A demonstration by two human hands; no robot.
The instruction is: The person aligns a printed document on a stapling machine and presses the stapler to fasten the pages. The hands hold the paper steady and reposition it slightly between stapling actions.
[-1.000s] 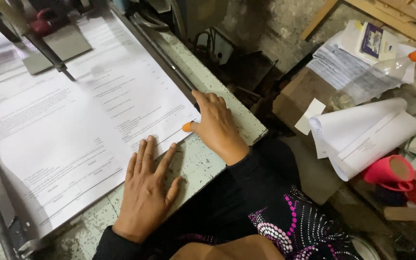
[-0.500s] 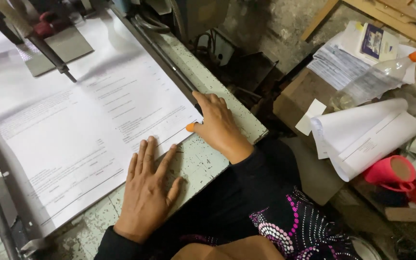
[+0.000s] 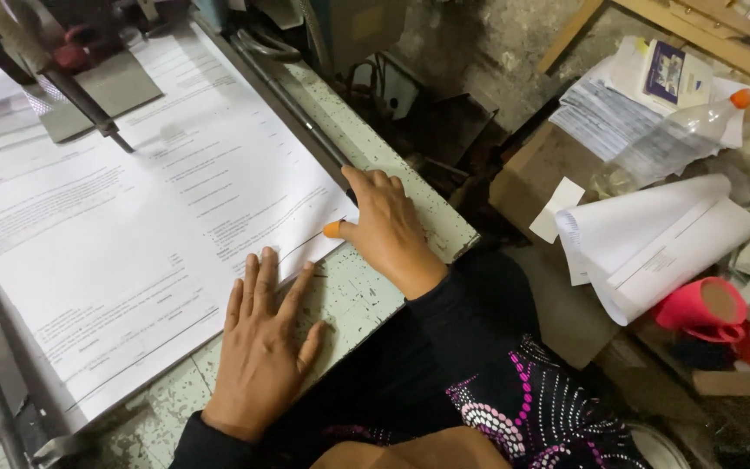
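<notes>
- Printed paper sheets (image 3: 132,226) lie in a flat white stack on the speckled green machine table (image 3: 366,295), spreading up and away from both hands toward the far left.
- Left hand (image 3: 262,347) lies flat and open, palm down, fingers spread; the fingertips rest on the near edge of the stack while the palm sits on the bare table just below it. It grips nothing.
- Right hand (image 3: 388,230) is also open and flat, pressed at the stack's near right corner, fingers pointing along the table's right edge; the thumb wears an orange rubber tip (image 3: 332,229) that touches the paper's edge.
- Running beyond the right hand's fingertips, a dark metal rail (image 3: 292,108) borders the stack's right side.
- Well past both hands, at the far end of the sheets, a grey metal plate (image 3: 101,91) with a dark rod (image 3: 88,108) rests on the paper.
- To the right of the right hand, off the table, sits a cardboard box (image 3: 536,169) with clutter on and around it: a roll of white paper (image 3: 661,239), a clear plastic bottle with an orange cap (image 3: 670,139), loose printed sheets (image 3: 601,108).
- Farther right and lower, a pink cup (image 3: 700,304) lies on its side.
- Black sleeves cover both forearms; a patterned garment with pink dots (image 3: 531,408) shows below the right arm.
</notes>
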